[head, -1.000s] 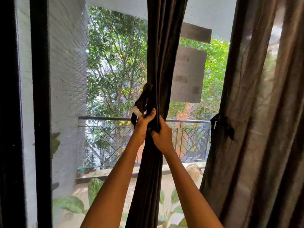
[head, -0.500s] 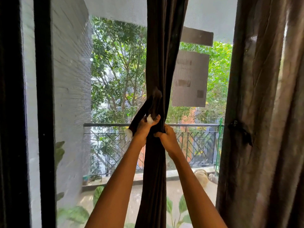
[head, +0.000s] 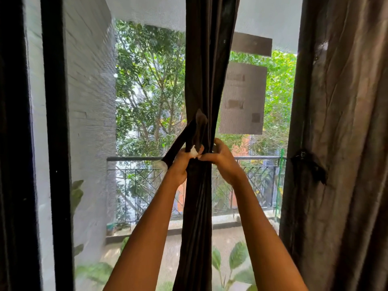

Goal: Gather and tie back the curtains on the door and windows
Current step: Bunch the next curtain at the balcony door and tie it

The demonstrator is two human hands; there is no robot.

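A dark brown curtain point(head: 206, 66) hangs gathered into a narrow bundle down the middle of the window. A dark tie-back strap point(head: 196, 127) with white ends loops round it at hand height. My left hand point(head: 182, 162) grips the strap's two ends on the bundle's left side. My right hand point(head: 222, 159) reaches round the bundle from the right, its fingers curled on the curtain and strap. A second, wider brown curtain point(head: 344, 143) hangs at the right, cinched by its own dark tie point(head: 308, 164).
A black window frame post point(head: 55, 143) stands at the left. Behind the mesh screen are a balcony railing point(head: 258, 158), a grey brick wall point(head: 92, 114), trees and leafy plants point(head: 237, 257). Grey patches point(head: 242, 97) sit on the screen right of the bundle.
The strap ends have come up and out to the left in my left hand. My right hand has shifted round to the bundle's right side. The view has tilted upward a little.
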